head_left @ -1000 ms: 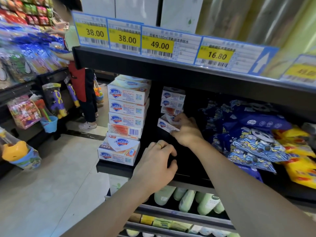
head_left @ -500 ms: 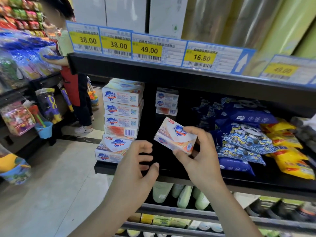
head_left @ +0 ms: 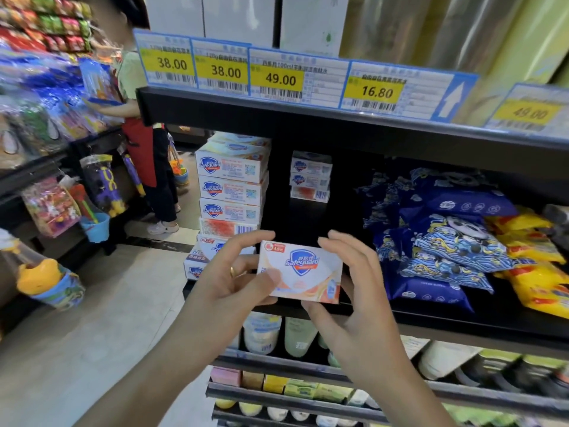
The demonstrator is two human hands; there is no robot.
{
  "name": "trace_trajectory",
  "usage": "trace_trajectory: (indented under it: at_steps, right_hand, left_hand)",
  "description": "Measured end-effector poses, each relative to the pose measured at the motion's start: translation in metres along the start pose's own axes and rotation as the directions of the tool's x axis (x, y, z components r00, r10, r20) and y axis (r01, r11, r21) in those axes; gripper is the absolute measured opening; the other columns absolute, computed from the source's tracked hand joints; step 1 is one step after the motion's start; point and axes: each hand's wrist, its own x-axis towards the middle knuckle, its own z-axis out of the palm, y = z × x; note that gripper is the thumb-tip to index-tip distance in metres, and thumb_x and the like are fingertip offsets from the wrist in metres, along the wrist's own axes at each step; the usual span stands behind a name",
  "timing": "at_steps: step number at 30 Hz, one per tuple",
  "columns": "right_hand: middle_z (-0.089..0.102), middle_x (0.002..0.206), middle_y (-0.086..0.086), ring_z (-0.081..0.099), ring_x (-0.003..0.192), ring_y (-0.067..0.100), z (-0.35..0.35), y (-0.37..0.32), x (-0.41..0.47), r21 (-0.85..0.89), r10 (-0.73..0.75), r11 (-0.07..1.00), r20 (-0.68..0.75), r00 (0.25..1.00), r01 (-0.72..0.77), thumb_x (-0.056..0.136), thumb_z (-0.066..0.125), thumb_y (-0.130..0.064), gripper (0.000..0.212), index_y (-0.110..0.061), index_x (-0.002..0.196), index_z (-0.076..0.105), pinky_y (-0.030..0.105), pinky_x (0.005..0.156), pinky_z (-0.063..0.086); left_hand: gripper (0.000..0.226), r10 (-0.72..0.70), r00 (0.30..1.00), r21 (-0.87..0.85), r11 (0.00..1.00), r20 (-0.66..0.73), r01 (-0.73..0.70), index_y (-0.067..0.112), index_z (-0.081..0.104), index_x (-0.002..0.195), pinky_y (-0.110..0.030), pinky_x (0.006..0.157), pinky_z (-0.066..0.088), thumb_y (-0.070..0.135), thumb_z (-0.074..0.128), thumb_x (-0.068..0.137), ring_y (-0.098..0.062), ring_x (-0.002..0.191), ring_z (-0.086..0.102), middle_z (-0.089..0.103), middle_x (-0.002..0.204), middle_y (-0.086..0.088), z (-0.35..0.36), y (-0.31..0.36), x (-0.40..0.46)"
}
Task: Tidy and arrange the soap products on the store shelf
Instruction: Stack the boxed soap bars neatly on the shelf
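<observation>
Soap box (head_left: 303, 268): pinched between left hand (head_left: 229, 283) and right hand (head_left: 349, 291), long axis left-right, logo face up. Tall stack (head_left: 231, 186) far-left; short stack (head_left: 310, 175) straight beyond.

the black shelf (head_left: 431, 322) carries a tall stack of soap boxes (head_left: 231, 192) at its left end, a short stack of three boxes (head_left: 310, 179) further back, and heaped blue packets (head_left: 443, 241) and yellow packets (head_left: 535, 272) to the right.

Dark gap between tall soap stack (head_left: 231, 183) and blue packets (head_left: 443, 241) lies open.
</observation>
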Motion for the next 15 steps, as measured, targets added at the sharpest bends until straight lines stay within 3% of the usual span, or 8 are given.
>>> trace_trajectory:
  at_steps: [3,5,8,15]
  right_hand:
    - [0.022,0.165,-0.012,0.032,0.152,0.019,0.000,-0.001,-0.004,0.037,0.016,0.999,-0.005,1.000,-0.016,0.084,0.080,0.004,0.086,-0.045,0.146,0.045,0.044,0.113,0.045]
    - [0.022,0.166,-0.011,0.039,0.149,0.020,-0.001,-0.002,-0.006,0.108,0.025,0.994,0.015,1.000,-0.027,0.086,0.077,0.002,0.073,-0.042,0.139,0.054,0.038,0.113,0.047]
    - [0.032,0.162,-0.015,0.054,0.138,0.018,-0.002,-0.007,-0.004,0.200,0.046,0.978,0.058,0.997,-0.057,0.088,0.073,0.001,0.053,-0.037,0.124,0.067,0.029,0.101,0.054]
    - [0.053,0.145,-0.011,0.068,0.119,0.024,0.004,-0.009,0.002,0.415,0.140,0.898,0.053,0.989,-0.149,0.084,0.074,0.015,0.054,-0.030,0.113,0.076,0.030,0.089,0.059]
  left_hand:
    - [0.041,0.007,1.000,-0.011,1.000,-0.019,-0.007,0.040,0.063,0.126,-0.030,0.085,0.062,0.025,0.076,0.090,-0.028,0.105,0.076,0.078,0.115,-0.007,-0.005,0.001,-0.002]
    - [0.038,0.003,1.000,-0.029,1.000,-0.025,-0.003,0.040,0.064,0.124,-0.026,0.081,0.062,0.026,0.078,0.090,-0.026,0.104,0.077,0.079,0.114,-0.007,-0.008,0.004,-0.003]
    - [0.039,-0.010,0.999,-0.061,0.998,-0.050,0.007,0.041,0.066,0.119,-0.027,0.076,0.062,0.029,0.072,0.083,-0.024,0.101,0.078,0.080,0.111,-0.008,-0.011,0.007,-0.003]
    - [0.039,-0.011,1.000,-0.014,1.000,-0.013,0.011,0.043,0.066,0.119,-0.025,0.078,0.061,0.035,0.073,0.082,-0.021,0.102,0.077,0.079,0.112,-0.005,-0.018,0.010,-0.005]
